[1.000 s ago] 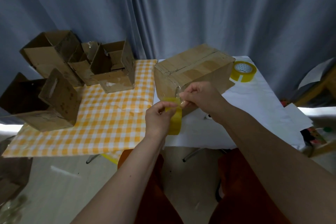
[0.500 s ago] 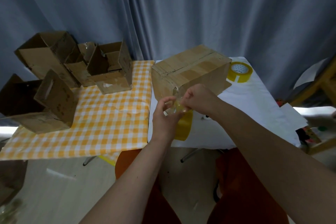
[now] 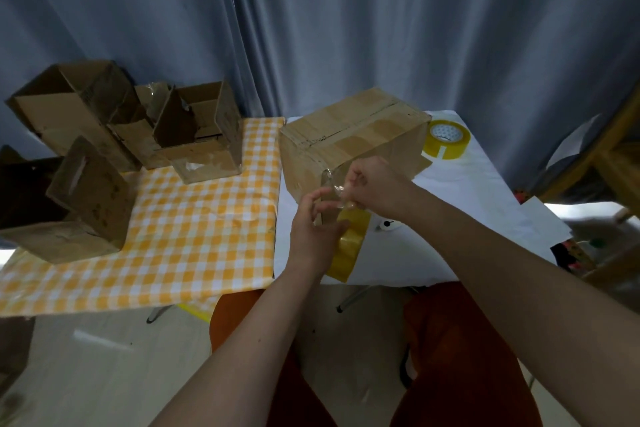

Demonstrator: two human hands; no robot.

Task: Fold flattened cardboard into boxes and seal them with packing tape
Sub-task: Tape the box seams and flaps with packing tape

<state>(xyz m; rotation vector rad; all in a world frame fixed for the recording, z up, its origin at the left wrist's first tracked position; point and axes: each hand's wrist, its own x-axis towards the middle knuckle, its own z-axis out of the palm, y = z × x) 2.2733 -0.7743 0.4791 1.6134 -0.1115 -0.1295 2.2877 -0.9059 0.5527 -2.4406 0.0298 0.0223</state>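
A closed cardboard box (image 3: pixel 349 130) with taped top seams stands tilted on the white table (image 3: pixel 450 218). Just in front of its near corner my left hand (image 3: pixel 313 232) grips a yellow roll of packing tape (image 3: pixel 349 244), fingers partly spread. My right hand (image 3: pixel 372 187) pinches the clear free end of the tape (image 3: pixel 334 182), which stretches up from the roll toward the box's near corner. Whether the strip touches the cardboard I cannot tell.
A second yellow tape roll (image 3: pixel 446 139) lies behind the box at the right. Several open, folded cardboard boxes (image 3: pixel 194 135) crowd the yellow checked tablecloth (image 3: pixel 194 246) at the left. Grey curtains hang behind. White papers (image 3: pixel 540 218) and wooden furniture (image 3: pixel 620 156) lie at the right.
My left hand and the roll have dropped lower and rightward, while my right hand has drawn the tape's free end up toward the box's corner.
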